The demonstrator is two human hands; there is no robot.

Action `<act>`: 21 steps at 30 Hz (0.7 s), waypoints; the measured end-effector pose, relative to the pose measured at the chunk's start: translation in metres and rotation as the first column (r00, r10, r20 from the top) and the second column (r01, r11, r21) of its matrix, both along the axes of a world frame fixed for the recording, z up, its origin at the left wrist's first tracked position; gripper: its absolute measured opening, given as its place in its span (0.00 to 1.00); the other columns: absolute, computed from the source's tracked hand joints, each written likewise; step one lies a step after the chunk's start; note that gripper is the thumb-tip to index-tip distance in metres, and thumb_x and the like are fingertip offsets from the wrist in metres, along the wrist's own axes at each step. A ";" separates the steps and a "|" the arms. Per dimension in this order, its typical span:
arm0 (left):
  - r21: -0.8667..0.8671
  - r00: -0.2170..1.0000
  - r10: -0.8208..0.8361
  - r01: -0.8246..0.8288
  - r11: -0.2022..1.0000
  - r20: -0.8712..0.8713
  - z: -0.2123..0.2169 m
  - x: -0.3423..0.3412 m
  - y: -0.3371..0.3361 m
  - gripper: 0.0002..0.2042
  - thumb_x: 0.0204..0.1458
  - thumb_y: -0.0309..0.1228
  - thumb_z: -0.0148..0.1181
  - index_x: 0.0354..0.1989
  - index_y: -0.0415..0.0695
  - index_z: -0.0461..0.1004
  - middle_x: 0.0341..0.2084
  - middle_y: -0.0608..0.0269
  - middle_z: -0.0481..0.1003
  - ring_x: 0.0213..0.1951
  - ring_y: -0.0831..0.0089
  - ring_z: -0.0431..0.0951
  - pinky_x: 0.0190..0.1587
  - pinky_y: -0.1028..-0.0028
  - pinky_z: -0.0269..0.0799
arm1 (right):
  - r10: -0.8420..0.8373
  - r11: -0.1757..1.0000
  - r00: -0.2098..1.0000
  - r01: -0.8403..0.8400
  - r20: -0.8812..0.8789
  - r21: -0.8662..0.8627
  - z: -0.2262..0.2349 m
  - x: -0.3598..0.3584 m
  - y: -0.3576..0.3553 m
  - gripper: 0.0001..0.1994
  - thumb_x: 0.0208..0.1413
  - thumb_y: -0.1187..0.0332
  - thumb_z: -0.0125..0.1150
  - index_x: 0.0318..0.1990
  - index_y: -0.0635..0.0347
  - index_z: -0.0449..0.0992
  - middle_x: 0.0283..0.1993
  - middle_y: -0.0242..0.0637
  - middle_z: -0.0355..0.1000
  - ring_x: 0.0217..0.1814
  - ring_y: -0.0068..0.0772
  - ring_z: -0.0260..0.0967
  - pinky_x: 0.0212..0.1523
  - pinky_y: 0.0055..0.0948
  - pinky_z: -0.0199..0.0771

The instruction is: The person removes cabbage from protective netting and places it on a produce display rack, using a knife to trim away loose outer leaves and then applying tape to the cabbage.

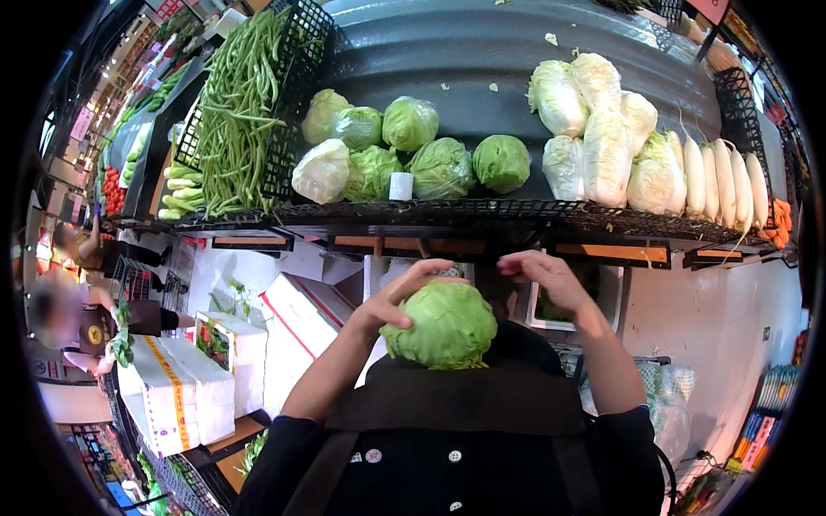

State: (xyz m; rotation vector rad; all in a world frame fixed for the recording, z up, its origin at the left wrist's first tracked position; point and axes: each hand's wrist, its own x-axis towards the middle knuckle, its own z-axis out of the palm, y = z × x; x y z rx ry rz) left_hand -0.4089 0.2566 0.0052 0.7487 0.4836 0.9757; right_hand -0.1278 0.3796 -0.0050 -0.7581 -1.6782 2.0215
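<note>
A pale green head of iceberg lettuce [447, 325] is close in front of my apron. My left hand [404, 297] grips it from its left and far side, thumb on the leaves and fingers reaching over the top. To the right of the lettuce, my right hand [551, 279] is raised and holds nothing. Its fingers are stretched out toward the left, apart from the lettuce. Beyond both hands, several more heads of lettuce [440, 168] sit along the front of the display shelf [482, 52], some in clear wrap. Among them stands a small white roll [401, 186].
Green beans [241, 112] fill a black crate on the left. Napa cabbages [607, 155] and white radishes [724, 181] lie on the right, behind a black mesh edge [516, 210]. Foam boxes [176, 391] stand at left, near a person [95, 322] holding greens.
</note>
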 end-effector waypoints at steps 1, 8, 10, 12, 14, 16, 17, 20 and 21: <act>-0.001 0.999 -0.041 0.041 0.999 -0.036 0.002 0.003 0.005 0.56 0.30 0.39 0.75 0.69 0.45 0.43 0.61 0.42 0.57 0.63 0.54 0.59 0.65 0.60 0.51 | 0.093 0.994 0.995 -0.090 -0.039 0.062 0.017 -0.010 -0.007 0.23 0.65 0.52 0.45 0.53 0.64 0.73 0.50 0.36 0.72 0.52 0.28 0.69 0.54 0.29 0.66; 0.092 0.983 0.033 -0.017 0.996 -0.182 0.024 0.015 0.004 0.63 0.29 0.39 0.75 0.71 0.50 0.32 0.57 0.49 0.59 0.61 0.59 0.59 0.63 0.64 0.51 | 0.319 0.894 0.943 -0.334 0.100 0.297 0.070 -0.055 -0.022 0.14 0.61 0.63 0.54 0.51 0.59 0.74 0.45 0.34 0.68 0.48 0.26 0.64 0.51 0.28 0.64; 0.042 0.984 0.042 -0.036 0.998 -0.171 0.027 0.015 -0.002 0.62 0.30 0.39 0.75 0.71 0.49 0.32 0.57 0.49 0.59 0.61 0.60 0.59 0.63 0.64 0.51 | 0.314 0.922 0.947 -0.321 0.065 0.216 0.072 -0.055 -0.019 0.12 0.59 0.64 0.57 0.47 0.58 0.75 0.41 0.32 0.69 0.43 0.24 0.65 0.48 0.26 0.65; 0.008 0.985 0.046 -0.046 0.999 -0.168 0.028 0.014 -0.005 0.61 0.31 0.40 0.74 0.71 0.48 0.33 0.58 0.48 0.59 0.61 0.60 0.59 0.64 0.65 0.50 | 0.324 0.946 0.945 -0.325 0.051 0.003 0.072 -0.055 -0.018 0.09 0.57 0.66 0.60 0.43 0.58 0.75 0.39 0.30 0.68 0.41 0.22 0.64 0.46 0.24 0.65; -0.014 0.986 0.044 -0.046 0.999 -0.158 0.027 0.013 -0.006 0.58 0.33 0.40 0.73 0.71 0.47 0.36 0.59 0.48 0.59 0.62 0.61 0.59 0.64 0.65 0.50 | 0.330 0.942 0.944 -0.330 0.005 0.060 0.070 -0.058 -0.017 0.07 0.57 0.68 0.60 0.40 0.58 0.74 0.38 0.28 0.67 0.40 0.20 0.63 0.44 0.22 0.65; 0.026 0.983 0.034 -0.030 0.999 -0.182 0.026 0.013 -0.008 0.55 0.35 0.39 0.71 0.71 0.45 0.39 0.61 0.49 0.57 0.63 0.61 0.58 0.65 0.66 0.49 | 0.278 0.960 0.960 -0.278 -0.026 0.022 0.066 -0.061 -0.018 0.05 0.58 0.69 0.58 0.39 0.58 0.71 0.39 0.29 0.67 0.40 0.21 0.65 0.45 0.23 0.66; 0.012 0.981 0.021 -0.019 1.000 -0.192 0.026 0.013 -0.009 0.54 0.36 0.39 0.70 0.71 0.44 0.41 0.62 0.49 0.56 0.63 0.62 0.57 0.65 0.66 0.48 | 0.214 0.976 0.976 -0.215 -0.034 -0.040 0.064 -0.063 -0.020 0.05 0.59 0.70 0.56 0.40 0.59 0.69 0.39 0.30 0.68 0.41 0.23 0.67 0.47 0.24 0.66; -0.101 0.969 0.126 -0.150 0.984 -0.211 0.025 0.013 -0.019 0.49 0.36 0.37 0.68 0.69 0.42 0.46 0.60 0.50 0.60 0.61 0.61 0.63 0.63 0.66 0.55 | 0.033 0.931 0.974 -0.112 -0.224 -0.347 0.058 -0.063 -0.021 0.05 0.63 0.69 0.51 0.42 0.59 0.65 0.37 0.34 0.68 0.43 0.28 0.70 0.49 0.30 0.69; -0.185 0.973 0.169 -0.197 0.963 -0.155 0.024 0.012 -0.022 0.48 0.37 0.36 0.67 0.69 0.41 0.48 0.59 0.50 0.62 0.60 0.60 0.64 0.63 0.66 0.57 | -0.042 0.879 0.952 -0.109 -0.302 -0.465 0.057 -0.061 -0.019 0.06 0.64 0.68 0.49 0.43 0.59 0.63 0.36 0.35 0.68 0.43 0.30 0.71 0.50 0.32 0.70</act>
